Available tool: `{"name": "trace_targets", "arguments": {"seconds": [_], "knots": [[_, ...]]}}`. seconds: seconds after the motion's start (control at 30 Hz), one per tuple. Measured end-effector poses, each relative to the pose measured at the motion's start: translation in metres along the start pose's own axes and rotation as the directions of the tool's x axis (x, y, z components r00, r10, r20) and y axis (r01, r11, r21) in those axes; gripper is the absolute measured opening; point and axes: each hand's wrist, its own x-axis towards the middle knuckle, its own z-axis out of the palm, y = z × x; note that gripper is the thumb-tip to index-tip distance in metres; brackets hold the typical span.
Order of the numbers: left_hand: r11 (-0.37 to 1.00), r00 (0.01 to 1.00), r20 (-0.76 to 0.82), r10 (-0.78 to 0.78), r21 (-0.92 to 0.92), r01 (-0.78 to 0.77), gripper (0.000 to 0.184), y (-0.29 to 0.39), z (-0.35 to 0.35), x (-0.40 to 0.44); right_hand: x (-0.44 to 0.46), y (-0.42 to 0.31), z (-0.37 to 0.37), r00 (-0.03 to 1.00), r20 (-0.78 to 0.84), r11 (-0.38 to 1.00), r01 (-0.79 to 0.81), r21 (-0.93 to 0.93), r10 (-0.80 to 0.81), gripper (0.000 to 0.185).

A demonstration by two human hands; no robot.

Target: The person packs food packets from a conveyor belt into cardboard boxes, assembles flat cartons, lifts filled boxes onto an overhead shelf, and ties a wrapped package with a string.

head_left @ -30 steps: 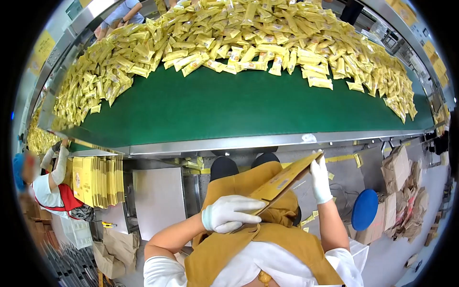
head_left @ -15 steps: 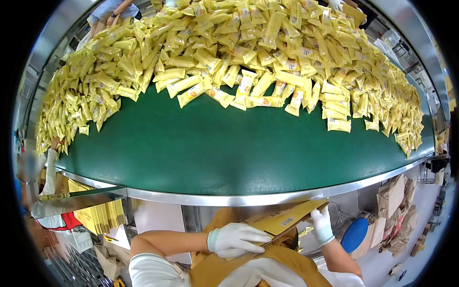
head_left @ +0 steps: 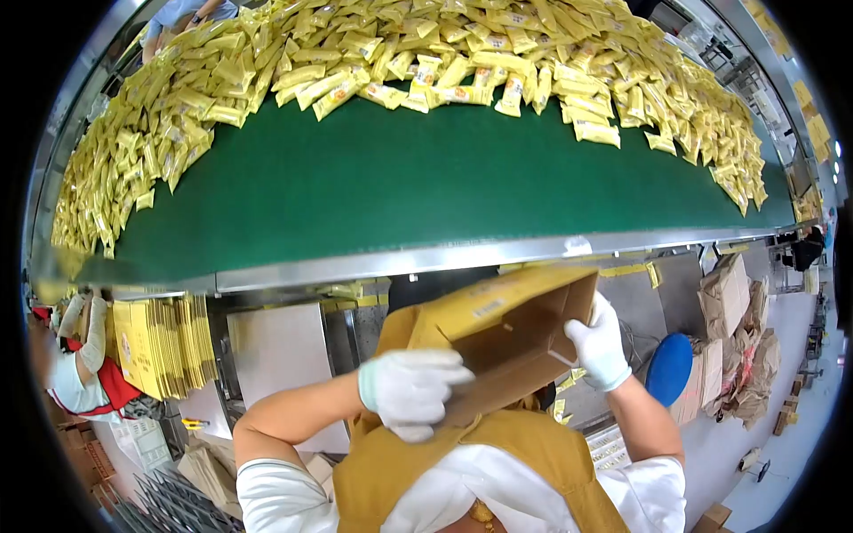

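In front of my body a cardboard box point(head_left: 462, 303), yellow outside and brown inside, is held tilted, its open side facing me. My right hand point(head_left: 600, 345), in a white glove, grips the box's right edge with the thumb on the near side. Also gloved, my left hand point(head_left: 415, 391) is at the near left edge of the box, fingers curled against it and slightly blurred. Part of the box's near wall is hidden behind that hand. The green conveyor belt point(head_left: 373, 195) beyond carries a large pile of yellow wrapped packets point(head_left: 391, 44).
A metal rail point(head_left: 355, 266) borders the belt. Folded yellow cartons point(head_left: 164, 346) stand at left, beside another person's sleeve point(head_left: 91, 342). A blue stool point(head_left: 669, 369) and brown paper bags point(head_left: 742, 355) are at right. Another person is at the far left of the belt.
The flattened carton has opened into a box shape. My right hand has moved down to its right edge, my left hand slightly left and up. The view has tilted downward.
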Motion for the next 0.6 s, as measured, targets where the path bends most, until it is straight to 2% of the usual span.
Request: {"name": "trace_targets", "arguments": {"seconds": [0.03,0.07,0.13,0.2,0.27,0.33,0.37,0.4,0.47,0.53,0.57,0.6], "knots": [[0.998,0.999,-0.025,0.022,0.062,-0.020,0.032,0.001,-0.003,0.003,-0.009,-0.015,0.003,0.999,0.023,0.986,0.049,-0.157,-0.046,0.043],[0.994,0.997,0.039,-0.063,0.097,0.059,0.035,0.006,-0.011,0.002,-0.018,-0.037,0.007,0.995,0.052,0.947,0.098,-0.305,-0.087,0.036],[0.961,0.992,-0.006,-0.128,0.245,0.125,0.026,0.008,-0.032,0.012,-0.029,-0.073,0.012,0.954,0.212,0.698,0.301,-0.650,-0.214,0.018],[0.906,0.986,-0.095,-0.138,0.391,0.164,0.022,0.014,-0.040,0.023,-0.038,-0.091,0.023,0.877,0.367,0.431,0.474,-0.768,-0.311,0.011],[0.917,0.983,-0.023,-0.181,0.357,0.177,0.021,0.018,-0.042,0.030,-0.041,-0.098,0.035,0.898,0.417,0.279,0.439,-0.854,-0.136,0.011],[0.897,0.955,0.048,-0.292,0.360,0.256,0.023,0.019,-0.025,0.027,-0.029,-0.085,0.048,0.895,0.419,0.195,0.388,-0.901,0.154,0.021],[0.858,0.916,0.074,-0.394,0.386,0.338,0.028,0.015,-0.013,0.021,-0.026,-0.074,0.052,0.889,0.439,0.240,0.401,-0.884,0.132,0.022],[0.804,0.848,0.179,-0.498,0.462,0.375,0.030,0.009,-0.007,0.015,-0.025,-0.068,0.055,0.882,0.459,0.285,0.414,-0.864,0.108,0.025],[0.751,0.695,0.354,-0.626,0.514,0.414,0.034,-0.001,-0.002,0.013,-0.020,-0.071,0.064,0.841,0.505,0.391,0.405,-0.826,0.195,0.039],[0.712,0.689,0.323,-0.649,0.579,0.399,0.033,-0.014,0.011,0.005,-0.006,-0.075,0.067,0.778,0.576,0.522,0.392,-0.758,0.251,0.056],[0.670,0.594,0.397,-0.700,0.652,0.355,0.024,-0.018,0.007,0.014,0.006,-0.071,0.062,0.737,0.622,0.596,0.382,-0.706,0.265,0.066],[0.650,0.786,0.224,-0.576,0.709,0.274,0.042,-0.020,0.006,0.005,0.018,-0.067,0.056,0.691,0.669,0.665,0.366,-0.651,0.274,0.077]]}}
